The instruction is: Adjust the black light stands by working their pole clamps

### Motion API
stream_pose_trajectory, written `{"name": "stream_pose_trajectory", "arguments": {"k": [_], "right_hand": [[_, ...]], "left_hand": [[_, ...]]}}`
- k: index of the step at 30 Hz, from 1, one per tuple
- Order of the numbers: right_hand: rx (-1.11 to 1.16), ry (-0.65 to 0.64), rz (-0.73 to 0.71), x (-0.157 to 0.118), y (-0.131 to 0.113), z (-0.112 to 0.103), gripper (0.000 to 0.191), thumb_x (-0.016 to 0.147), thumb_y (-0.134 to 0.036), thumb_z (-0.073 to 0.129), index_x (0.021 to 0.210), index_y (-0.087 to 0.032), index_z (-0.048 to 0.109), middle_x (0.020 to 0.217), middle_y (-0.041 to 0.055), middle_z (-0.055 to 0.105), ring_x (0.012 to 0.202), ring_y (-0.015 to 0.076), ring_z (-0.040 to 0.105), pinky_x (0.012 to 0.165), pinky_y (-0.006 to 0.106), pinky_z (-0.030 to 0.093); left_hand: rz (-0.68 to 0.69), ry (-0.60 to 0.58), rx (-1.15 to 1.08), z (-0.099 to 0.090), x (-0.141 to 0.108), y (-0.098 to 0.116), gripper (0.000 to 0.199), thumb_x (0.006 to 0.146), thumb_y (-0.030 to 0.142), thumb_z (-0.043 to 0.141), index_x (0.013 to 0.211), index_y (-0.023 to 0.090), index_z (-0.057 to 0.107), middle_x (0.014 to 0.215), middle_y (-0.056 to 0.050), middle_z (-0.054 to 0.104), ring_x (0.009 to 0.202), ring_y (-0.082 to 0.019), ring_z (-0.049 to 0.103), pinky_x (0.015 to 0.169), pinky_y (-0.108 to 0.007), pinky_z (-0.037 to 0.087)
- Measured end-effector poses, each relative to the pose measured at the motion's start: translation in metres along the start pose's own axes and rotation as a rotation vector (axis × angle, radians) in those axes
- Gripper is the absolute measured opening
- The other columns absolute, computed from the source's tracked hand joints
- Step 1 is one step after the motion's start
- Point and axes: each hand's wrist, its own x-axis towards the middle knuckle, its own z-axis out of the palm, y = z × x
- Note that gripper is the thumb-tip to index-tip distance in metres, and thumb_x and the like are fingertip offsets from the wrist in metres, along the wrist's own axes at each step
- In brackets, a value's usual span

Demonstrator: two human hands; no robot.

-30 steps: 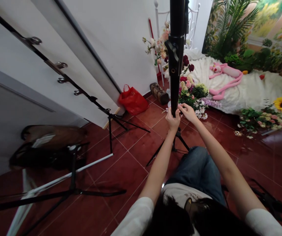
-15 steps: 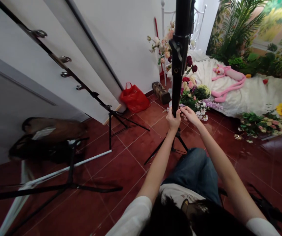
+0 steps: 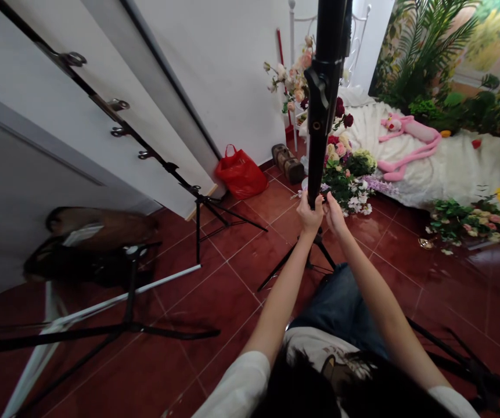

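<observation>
Left hand [image 3: 310, 213] wrapped round lower part of black stand [image 3: 318, 133], fingers closed on it. Right hand [image 3: 333, 213] at stand's right side, fingers bent, touching near small knob; grip on knob too small to tell. Stand upright in center, tripod legs on red tile floor [image 3: 241, 290]. Beyond, left: red bag [image 3: 241, 176] on floor by wall. Right of bag: brown roll [image 3: 288, 164]. Far right: flowers [image 3: 349, 174] beside bed [image 3: 463, 165], pink plush toy [image 3: 419, 136] lying on it.
</observation>
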Motion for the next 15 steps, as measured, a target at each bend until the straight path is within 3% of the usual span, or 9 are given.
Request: {"name": "stream_pose_trajectory", "arguments": {"k": [2,7,12,15], "right_hand": [[-0.065,0.075,-0.028,-0.001,-0.008,0.003,0.056,0.073,-0.075,0.066,0.071,-0.021,0.05,0.058,-0.0068,0.04,0.051,0.0069,0.034,0.049,0.02,0.034],[-0.439,0.068,0.046,-0.001,-0.037,-0.003,0.058,0.073,-0.073,0.067,0.061,-0.018,0.051,0.052,-0.0044,0.044,0.049,0.0056,0.037,0.044,0.019,0.029],[-0.683,0.017,0.235,0.011,-0.064,-0.005,0.051,0.085,-0.053,0.068,0.052,-0.018,0.052,0.037,-0.0034,0.038,0.037,0.0056,0.031,0.037,0.021,0.019],[-0.793,-0.076,0.353,0.023,-0.078,-0.003,0.049,0.086,-0.042,0.071,0.049,-0.019,0.049,0.035,-0.0022,0.037,0.033,0.0061,0.029,0.036,0.022,0.018]], "left_hand": [[-0.014,-0.004,0.008,0.0,0.0,0.0,0.05,0.092,0.065,0.045,0.087,0.019,0.063,0.075,-0.008,0.071,0.069,-0.019,0.069,0.068,-0.03,0.051],[-0.02,0.009,0.017,0.0,0.0,0.001,0.053,0.091,0.068,0.045,0.087,0.019,0.064,0.077,-0.009,0.072,0.073,-0.019,0.071,0.071,-0.03,0.052],[-0.025,-0.004,0.004,0.001,0.0,0.0,0.049,0.091,0.065,0.048,0.092,0.019,0.065,0.078,-0.007,0.073,0.075,-0.018,0.071,0.073,-0.029,0.053],[-0.022,0.007,-0.004,0.002,-0.001,-0.001,0.049,0.092,0.064,0.048,0.094,0.018,0.064,0.079,-0.007,0.073,0.076,-0.018,0.071,0.075,-0.03,0.053]]}}
